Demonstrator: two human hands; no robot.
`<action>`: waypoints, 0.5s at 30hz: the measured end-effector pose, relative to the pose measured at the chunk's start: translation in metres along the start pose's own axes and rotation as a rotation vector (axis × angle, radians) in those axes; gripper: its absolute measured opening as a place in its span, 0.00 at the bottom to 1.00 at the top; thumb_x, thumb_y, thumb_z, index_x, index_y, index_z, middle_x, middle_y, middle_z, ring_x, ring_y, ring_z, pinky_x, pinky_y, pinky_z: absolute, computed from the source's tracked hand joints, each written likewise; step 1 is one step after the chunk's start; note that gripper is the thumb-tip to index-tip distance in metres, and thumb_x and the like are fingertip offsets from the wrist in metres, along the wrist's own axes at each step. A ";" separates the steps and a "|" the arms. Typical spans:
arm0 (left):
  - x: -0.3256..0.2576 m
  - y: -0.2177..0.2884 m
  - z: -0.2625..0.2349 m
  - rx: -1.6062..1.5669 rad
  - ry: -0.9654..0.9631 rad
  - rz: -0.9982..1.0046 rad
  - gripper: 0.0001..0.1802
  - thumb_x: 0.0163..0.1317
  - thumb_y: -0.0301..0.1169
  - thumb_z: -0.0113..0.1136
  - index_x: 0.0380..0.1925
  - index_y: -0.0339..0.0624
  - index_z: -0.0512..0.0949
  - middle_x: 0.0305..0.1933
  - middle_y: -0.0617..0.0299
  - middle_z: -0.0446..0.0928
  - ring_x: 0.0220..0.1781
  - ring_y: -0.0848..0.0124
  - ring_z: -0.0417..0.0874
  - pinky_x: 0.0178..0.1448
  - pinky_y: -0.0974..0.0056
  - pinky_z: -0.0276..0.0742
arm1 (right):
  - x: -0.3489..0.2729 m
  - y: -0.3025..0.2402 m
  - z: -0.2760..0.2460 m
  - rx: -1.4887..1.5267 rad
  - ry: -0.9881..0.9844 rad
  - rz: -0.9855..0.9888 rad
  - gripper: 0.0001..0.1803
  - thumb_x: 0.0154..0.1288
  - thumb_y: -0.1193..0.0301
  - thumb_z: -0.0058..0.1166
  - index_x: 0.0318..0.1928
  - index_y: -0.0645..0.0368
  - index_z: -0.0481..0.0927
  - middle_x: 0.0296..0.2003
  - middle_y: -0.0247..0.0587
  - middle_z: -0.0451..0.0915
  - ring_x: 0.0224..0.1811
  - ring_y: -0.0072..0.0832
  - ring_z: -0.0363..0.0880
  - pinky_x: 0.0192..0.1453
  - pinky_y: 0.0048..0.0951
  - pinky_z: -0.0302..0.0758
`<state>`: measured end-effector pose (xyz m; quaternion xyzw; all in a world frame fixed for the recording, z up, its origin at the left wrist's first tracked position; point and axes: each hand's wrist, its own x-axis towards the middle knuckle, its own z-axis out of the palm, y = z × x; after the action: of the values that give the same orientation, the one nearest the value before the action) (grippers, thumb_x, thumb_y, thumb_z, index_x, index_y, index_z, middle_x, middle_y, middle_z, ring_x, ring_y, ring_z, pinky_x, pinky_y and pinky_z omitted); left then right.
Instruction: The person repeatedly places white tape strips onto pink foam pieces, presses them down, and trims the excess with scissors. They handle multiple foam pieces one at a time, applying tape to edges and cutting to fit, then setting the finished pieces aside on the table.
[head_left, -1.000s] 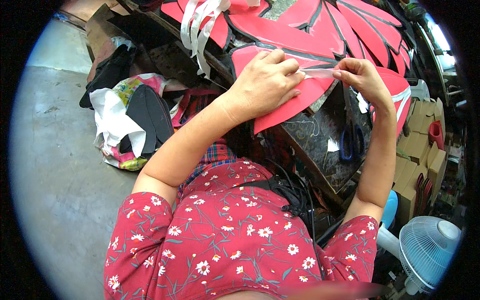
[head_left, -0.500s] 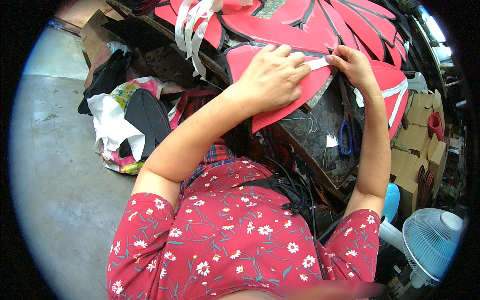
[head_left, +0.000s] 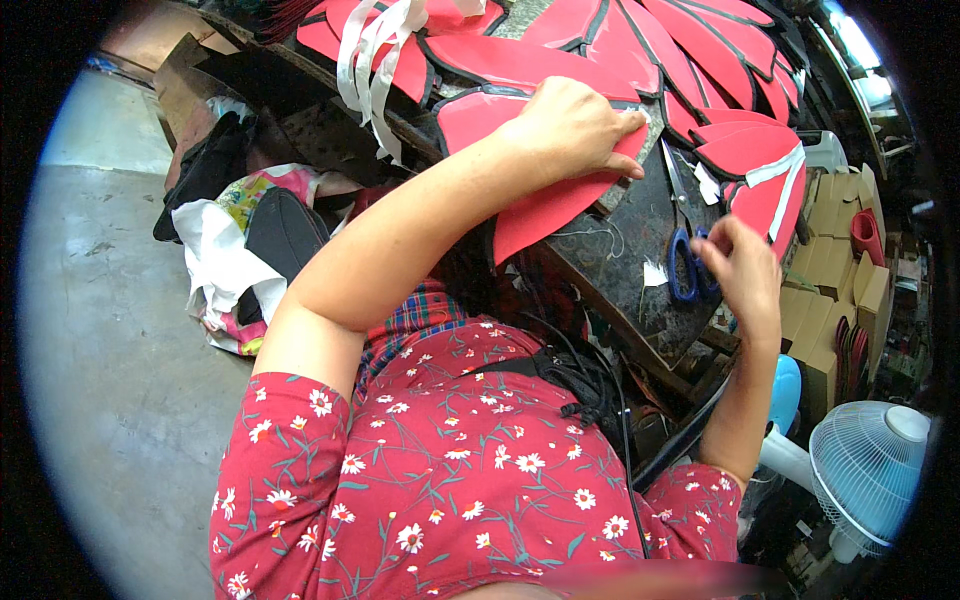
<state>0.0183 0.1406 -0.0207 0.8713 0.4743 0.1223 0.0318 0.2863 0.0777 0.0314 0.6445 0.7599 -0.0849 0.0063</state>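
Note:
My left hand [head_left: 575, 125] lies on a red, black-edged panel [head_left: 540, 215], its index finger and thumb pressing near the panel's right end. A bit of white strip [head_left: 640, 112] shows by the index fingertip. My right hand [head_left: 742, 270] is over the dark work surface, fingers loosely bent beside the blue handles of the scissors [head_left: 683, 262]. The blades point away from me, slightly parted. Whether the right fingertips touch the handle is hard to see. Right of the scissors sit more red pieces [head_left: 755, 165], one with a white strip [head_left: 788, 200] along it.
Overlapping red panels [head_left: 680, 50] cover the far side. White strips [head_left: 375, 75] hang over the table's left edge. A scrap of white [head_left: 655, 274] and loose thread lie near the scissors. A bag with white cloth [head_left: 225, 255] is at left; cardboard boxes [head_left: 825, 250] and a fan [head_left: 868, 470] are at right.
My right hand has let go of the white strip's end and come back toward me, to the scissors' handles. The left hand has shifted right along the panel, toward its end.

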 end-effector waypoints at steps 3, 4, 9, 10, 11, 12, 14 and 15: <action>0.008 0.002 -0.004 0.040 -0.032 0.016 0.42 0.55 0.72 0.54 0.63 0.60 0.76 0.30 0.52 0.84 0.35 0.51 0.87 0.38 0.51 0.81 | -0.022 0.003 0.012 0.058 -0.007 0.096 0.22 0.53 0.59 0.72 0.45 0.55 0.81 0.33 0.40 0.79 0.37 0.37 0.82 0.40 0.39 0.76; 0.008 0.002 -0.005 0.015 -0.033 0.012 0.41 0.57 0.71 0.54 0.63 0.60 0.76 0.32 0.52 0.84 0.36 0.52 0.87 0.39 0.51 0.81 | -0.027 0.004 0.014 0.063 0.047 0.027 0.23 0.53 0.58 0.73 0.46 0.55 0.82 0.33 0.40 0.79 0.37 0.37 0.82 0.40 0.39 0.76; -0.013 -0.002 -0.006 -0.137 0.183 -0.068 0.30 0.64 0.59 0.57 0.56 0.53 0.79 0.43 0.49 0.83 0.44 0.54 0.87 0.43 0.53 0.82 | -0.027 0.006 0.022 0.004 0.090 -0.003 0.25 0.53 0.57 0.72 0.49 0.54 0.82 0.30 0.39 0.81 0.33 0.38 0.83 0.39 0.40 0.77; -0.023 -0.004 -0.005 -0.191 0.263 -0.057 0.23 0.64 0.49 0.61 0.54 0.51 0.80 0.43 0.52 0.80 0.45 0.55 0.85 0.44 0.54 0.82 | -0.024 0.008 0.021 0.031 0.051 0.043 0.25 0.53 0.56 0.72 0.49 0.54 0.83 0.29 0.38 0.81 0.32 0.38 0.83 0.39 0.39 0.77; -0.031 -0.006 -0.005 -0.168 0.316 -0.031 0.21 0.62 0.46 0.62 0.52 0.51 0.81 0.42 0.53 0.79 0.45 0.55 0.84 0.44 0.54 0.82 | -0.021 0.011 0.020 0.075 0.007 0.086 0.25 0.54 0.56 0.72 0.50 0.54 0.83 0.28 0.38 0.82 0.31 0.38 0.83 0.38 0.39 0.77; -0.039 -0.009 -0.004 -0.146 0.368 -0.005 0.19 0.61 0.44 0.64 0.50 0.50 0.81 0.41 0.54 0.78 0.45 0.56 0.82 0.45 0.55 0.81 | -0.018 0.014 0.018 0.118 -0.007 0.110 0.25 0.54 0.56 0.71 0.50 0.54 0.83 0.27 0.38 0.82 0.30 0.37 0.83 0.38 0.39 0.77; -0.052 -0.011 0.000 -0.110 0.409 0.058 0.14 0.55 0.38 0.66 0.42 0.49 0.84 0.39 0.57 0.76 0.45 0.58 0.78 0.46 0.56 0.79 | -0.014 0.019 0.016 0.219 -0.052 0.191 0.24 0.55 0.57 0.70 0.50 0.54 0.84 0.25 0.37 0.82 0.29 0.37 0.83 0.37 0.38 0.77; -0.054 -0.010 0.003 -0.083 0.416 0.050 0.14 0.55 0.38 0.66 0.41 0.50 0.85 0.39 0.57 0.76 0.45 0.58 0.78 0.46 0.57 0.79 | -0.014 0.021 0.015 0.199 -0.031 0.153 0.24 0.55 0.57 0.70 0.50 0.54 0.84 0.25 0.37 0.82 0.29 0.36 0.83 0.37 0.38 0.76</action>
<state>-0.0176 0.1010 -0.0348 0.8365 0.4436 0.3198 -0.0341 0.3074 0.0649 0.0157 0.6967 0.6960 -0.1692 -0.0394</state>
